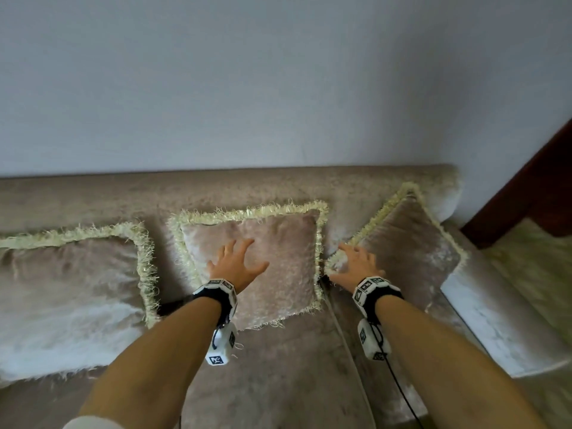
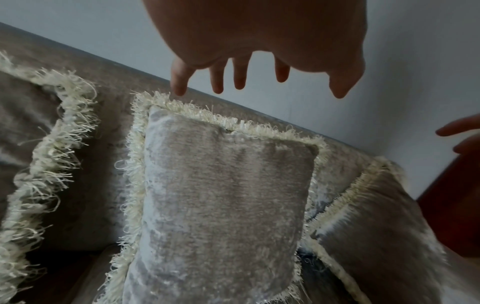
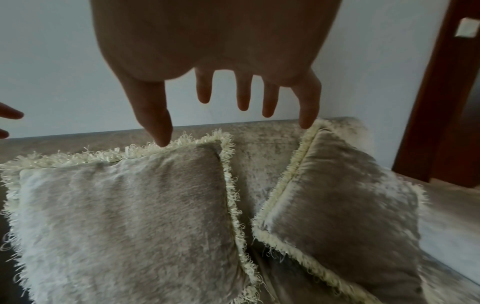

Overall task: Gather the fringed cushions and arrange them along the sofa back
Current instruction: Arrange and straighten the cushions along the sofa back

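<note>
Just beyond the right hand (image 1: 356, 267), its fingers (image 3: 244, 96) spread and empty, the right cushion (image 1: 408, 249) leans tilted; left hand (image 1: 238, 263), also spread, fronts the middle cushion (image 1: 278, 274).

Left cushion (image 1: 68, 292) cut off by frame edge, sofa arm (image 1: 495, 320) blurred — contact with cushions unclear

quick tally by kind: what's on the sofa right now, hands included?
Fringed cushions: 3, the left cushion, the middle cushion and the right cushion, tilted on its corner.
Hands: 2, left hand and right hand, both with fingers spread, holding nothing.
Sofa: 1.
Total: 6.
</note>
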